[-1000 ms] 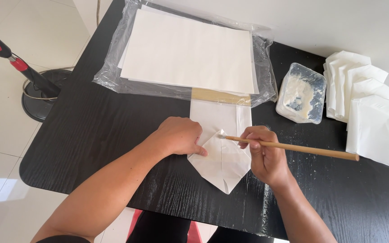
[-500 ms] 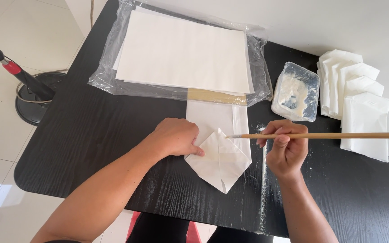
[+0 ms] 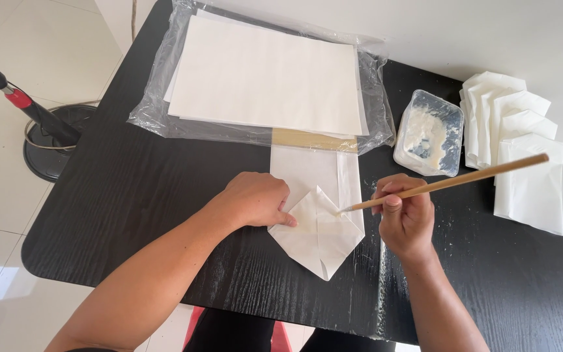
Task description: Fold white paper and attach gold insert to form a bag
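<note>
Paste is my worry: left hand flat on the folded paper, right hand gripping the brush, whose tip could smear beyond the flap.

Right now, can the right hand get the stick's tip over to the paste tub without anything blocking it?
Probably yes. The right hand holds the stick, and only bare table lies between it and the open tub.

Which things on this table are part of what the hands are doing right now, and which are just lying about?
In use: left hand pressing the folded paper; right hand holding the brush; paste tub.

Lying about: bagged sheets; finished folds; fan stand on the floor.
</note>
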